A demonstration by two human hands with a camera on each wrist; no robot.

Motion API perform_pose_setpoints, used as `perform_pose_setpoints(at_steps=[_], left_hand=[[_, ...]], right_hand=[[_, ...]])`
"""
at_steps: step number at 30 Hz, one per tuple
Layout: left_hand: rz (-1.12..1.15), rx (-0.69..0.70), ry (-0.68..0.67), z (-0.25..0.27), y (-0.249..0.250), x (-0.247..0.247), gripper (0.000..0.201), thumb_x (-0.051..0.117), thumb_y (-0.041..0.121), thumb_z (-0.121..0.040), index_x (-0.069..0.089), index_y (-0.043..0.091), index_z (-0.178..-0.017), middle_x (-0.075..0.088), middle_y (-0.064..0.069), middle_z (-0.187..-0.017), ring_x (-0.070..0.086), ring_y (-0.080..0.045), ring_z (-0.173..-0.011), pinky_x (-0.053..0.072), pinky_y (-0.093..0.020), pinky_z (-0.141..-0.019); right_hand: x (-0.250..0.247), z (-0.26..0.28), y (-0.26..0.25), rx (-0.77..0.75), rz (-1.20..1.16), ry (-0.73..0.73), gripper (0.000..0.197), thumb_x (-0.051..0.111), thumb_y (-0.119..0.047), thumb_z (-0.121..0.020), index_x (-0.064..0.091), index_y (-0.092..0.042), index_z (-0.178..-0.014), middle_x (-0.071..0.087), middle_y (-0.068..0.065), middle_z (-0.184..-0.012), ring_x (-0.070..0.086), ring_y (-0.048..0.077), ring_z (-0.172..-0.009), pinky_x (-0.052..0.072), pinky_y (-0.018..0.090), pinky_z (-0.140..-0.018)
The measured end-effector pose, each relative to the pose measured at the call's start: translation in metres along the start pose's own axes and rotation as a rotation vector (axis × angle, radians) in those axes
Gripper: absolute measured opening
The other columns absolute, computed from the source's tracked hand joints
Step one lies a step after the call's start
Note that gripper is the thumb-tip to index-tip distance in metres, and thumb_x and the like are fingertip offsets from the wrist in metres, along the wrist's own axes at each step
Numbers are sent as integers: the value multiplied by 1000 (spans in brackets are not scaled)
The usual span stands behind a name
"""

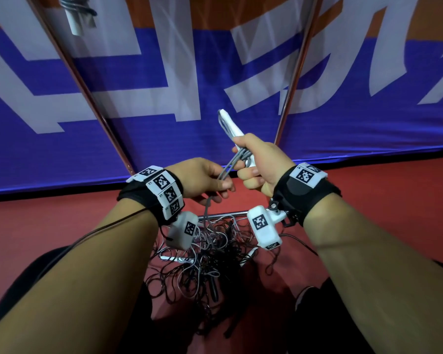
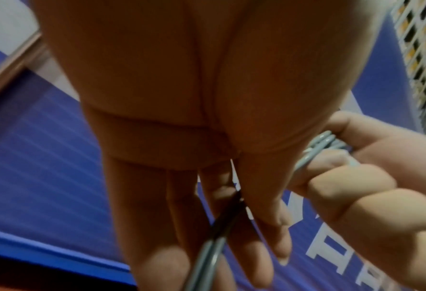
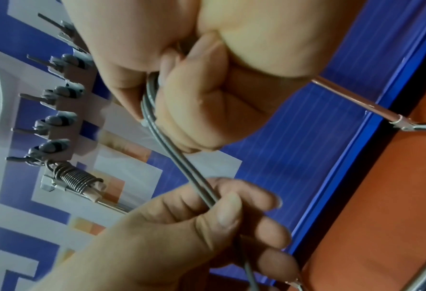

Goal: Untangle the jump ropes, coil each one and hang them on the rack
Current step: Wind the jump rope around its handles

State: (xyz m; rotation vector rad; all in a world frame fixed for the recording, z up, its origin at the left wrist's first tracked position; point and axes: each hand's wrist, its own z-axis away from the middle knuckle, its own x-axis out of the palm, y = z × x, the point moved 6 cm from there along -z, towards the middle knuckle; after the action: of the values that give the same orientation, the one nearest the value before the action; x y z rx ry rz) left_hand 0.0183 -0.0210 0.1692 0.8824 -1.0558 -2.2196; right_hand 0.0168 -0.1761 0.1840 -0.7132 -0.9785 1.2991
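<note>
Two hands were raised in front of you, both on one grey jump rope (image 1: 228, 167). Your right hand (image 1: 260, 164), at 1 o'clock from the left, was clenched round the rope's white handles (image 1: 232, 126) together with several gathered grey strands; the handles stuck out of the fist toward 11 o'clock. Your left hand (image 1: 202, 180) pinched a doubled length of the same rope between thumb and fingers, the strands running taut from fist to pinch. Below the left hand the rope dropped toward 6 o'clock into a tangled pile of ropes (image 1: 210, 256) on the red floor (image 1: 62, 221). One coiled rope (image 3: 78, 180) hung from the end hook of the rack (image 3: 62, 110), seen at 9 o'clock in the right wrist view. A blue banner (image 1: 164, 129) stood behind.
</note>
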Motion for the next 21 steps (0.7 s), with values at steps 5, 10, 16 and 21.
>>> perform_pose_setpoints(at_steps=[5, 10, 16, 21], left_hand=[[-4, -4, 77, -3, -5, -13, 11, 68, 15, -102, 76, 13, -97, 78, -8, -89, 74, -21, -86, 58, -40, -83], [-164, 141, 336, 9, 8, -55, 3, 83, 20, -90, 81, 22, -89, 80, -6, -89, 74, -14, -80, 62, -31, -81], [-91, 235, 220, 32, 25, -66, 22, 74, -8, -84, 84, 11, -89, 79, -11, -81, 68, -11, -70, 56, -21, -68], [-211, 250, 128, 37, 29, -59, 21, 82, -1, -84, 85, 19, -89, 80, -9, -90, 74, -20, -84, 58, -27, -83]], right_hand=[[9, 10, 0, 23, 189, -149, 19, 62, -27, -100, 61, -8, -102, 57, 11, -72, 26, 12, -45, 17, 19, -43], [23, 26, 8, 51, 387, -388, 20, 54, -14, -102, 50, -5, -84, 54, 8, -64, 24, 10, -41, 15, 17, -43], [30, 34, 23, 93, 692, -527, 34, 61, -8, -90, 62, -18, -123, 53, 7, -69, 29, 13, -45, 22, 21, -46], [32, 32, 32, 91, 945, -542, 46, 66, -12, -91, 67, -51, -116, 54, 3, -64, 41, 16, -48, 35, 24, -47]])
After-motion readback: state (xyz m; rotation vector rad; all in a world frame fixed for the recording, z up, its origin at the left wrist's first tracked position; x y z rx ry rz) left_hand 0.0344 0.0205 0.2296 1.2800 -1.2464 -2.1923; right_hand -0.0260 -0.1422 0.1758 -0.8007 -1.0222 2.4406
